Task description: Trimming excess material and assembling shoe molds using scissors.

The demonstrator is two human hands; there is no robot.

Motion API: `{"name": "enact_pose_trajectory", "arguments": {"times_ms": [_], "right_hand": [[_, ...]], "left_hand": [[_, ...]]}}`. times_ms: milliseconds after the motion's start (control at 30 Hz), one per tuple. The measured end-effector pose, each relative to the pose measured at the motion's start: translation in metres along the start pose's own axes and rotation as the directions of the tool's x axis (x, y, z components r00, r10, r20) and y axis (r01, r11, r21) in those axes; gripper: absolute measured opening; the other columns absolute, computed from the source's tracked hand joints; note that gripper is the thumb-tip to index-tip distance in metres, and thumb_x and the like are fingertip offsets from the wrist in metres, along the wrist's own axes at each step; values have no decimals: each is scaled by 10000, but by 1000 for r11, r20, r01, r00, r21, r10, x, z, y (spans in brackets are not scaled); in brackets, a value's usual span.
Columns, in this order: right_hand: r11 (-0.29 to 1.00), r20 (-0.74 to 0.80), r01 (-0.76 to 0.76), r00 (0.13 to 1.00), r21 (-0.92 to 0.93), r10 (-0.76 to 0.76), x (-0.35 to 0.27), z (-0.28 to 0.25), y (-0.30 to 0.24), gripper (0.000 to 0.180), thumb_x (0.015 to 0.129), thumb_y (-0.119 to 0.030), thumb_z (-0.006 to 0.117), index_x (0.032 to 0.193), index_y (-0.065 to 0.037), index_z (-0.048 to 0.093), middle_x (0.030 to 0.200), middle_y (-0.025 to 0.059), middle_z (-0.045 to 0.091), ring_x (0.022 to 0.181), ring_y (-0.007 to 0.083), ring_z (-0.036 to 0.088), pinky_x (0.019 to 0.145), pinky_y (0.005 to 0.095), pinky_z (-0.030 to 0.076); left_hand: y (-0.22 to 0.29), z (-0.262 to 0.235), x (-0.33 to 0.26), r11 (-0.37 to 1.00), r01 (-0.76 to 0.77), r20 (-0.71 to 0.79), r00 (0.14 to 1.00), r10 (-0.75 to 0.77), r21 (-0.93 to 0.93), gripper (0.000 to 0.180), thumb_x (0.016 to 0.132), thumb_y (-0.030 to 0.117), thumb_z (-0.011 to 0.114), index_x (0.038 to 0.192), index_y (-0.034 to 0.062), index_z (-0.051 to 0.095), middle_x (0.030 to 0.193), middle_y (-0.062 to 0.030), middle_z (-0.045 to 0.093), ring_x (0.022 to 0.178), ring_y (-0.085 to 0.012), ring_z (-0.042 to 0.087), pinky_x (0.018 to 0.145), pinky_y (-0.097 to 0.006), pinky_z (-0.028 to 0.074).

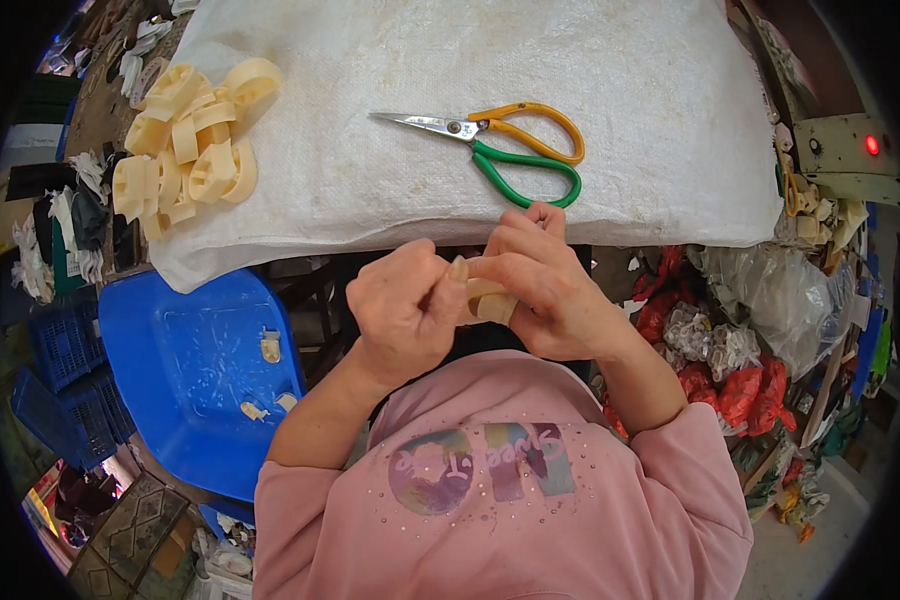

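Observation:
Between my hands, just off the table's near edge, is a cream-coloured curved moulded piece (491, 304), partly hidden by my fingers. My left hand (400, 303) is closed at its left end, with the thumb pressed against the finger. Bent round the right side of the same piece are the fingers of my right hand (555, 295). A pile of similar cream ring-like pieces (185, 143) lies at the table's far left. Scissors (473, 132) with one yellow and one green handle lie beyond my hands, blades pointing left.
White woven sheeting (350, 60) covers the table. A blue plastic chair-like tub (185, 400) with a few cream scraps stands at lower left, near blue crates (70, 350). Red bags (760, 395) and clear plastic (780, 290) are heaped at right. A box with a red light (840, 150) sits far right.

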State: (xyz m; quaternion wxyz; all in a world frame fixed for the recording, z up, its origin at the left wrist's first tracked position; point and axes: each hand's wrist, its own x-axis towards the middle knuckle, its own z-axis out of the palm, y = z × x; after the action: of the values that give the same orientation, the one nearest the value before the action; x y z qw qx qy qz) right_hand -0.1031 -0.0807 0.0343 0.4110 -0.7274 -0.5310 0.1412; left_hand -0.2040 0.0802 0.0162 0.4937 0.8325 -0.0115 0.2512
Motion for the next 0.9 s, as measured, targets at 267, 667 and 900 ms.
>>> {"name": "enact_pose_trajectory", "arguments": {"times_ms": [267, 667, 900], "right_hand": [[943, -157, 217, 952, -252, -261, 7, 2, 5, 361, 655, -98, 700, 1007, -154, 641, 876, 0, 545, 857, 207, 475, 810, 418, 254], [980, -452, -195, 879, -46, 153, -2, 1, 31, 436, 703, -12, 717, 1112, -26, 569, 1119, 164, 538, 1030, 317, 498, 845, 375, 434], [848, -258, -267, 953, -458, 161, 29, -16, 53, 424, 715, 6, 633, 1131, -32, 568, 987, 159, 542, 947, 332, 512, 812, 389, 445]], "left_hand": [[-2, -4, 2, 951, -269, -149, 945, 291, 155, 282, 606, 15, 770, 863, 52, 661, 777, -44, 550, 733, -231, 520, 642, -300, 430], [-10, -32, -14, 990, -79, -325, 939, 113, 116, 243, 684, -79, 703, 851, 67, 603, 894, -96, 488, 853, -236, 494, 705, -311, 434], [-5, -32, -29, 998, -69, -295, 953, 67, 4, 142, 830, 79, 682, 877, 55, 550, 1051, -154, 496, 973, -276, 510, 847, -386, 440]]}}
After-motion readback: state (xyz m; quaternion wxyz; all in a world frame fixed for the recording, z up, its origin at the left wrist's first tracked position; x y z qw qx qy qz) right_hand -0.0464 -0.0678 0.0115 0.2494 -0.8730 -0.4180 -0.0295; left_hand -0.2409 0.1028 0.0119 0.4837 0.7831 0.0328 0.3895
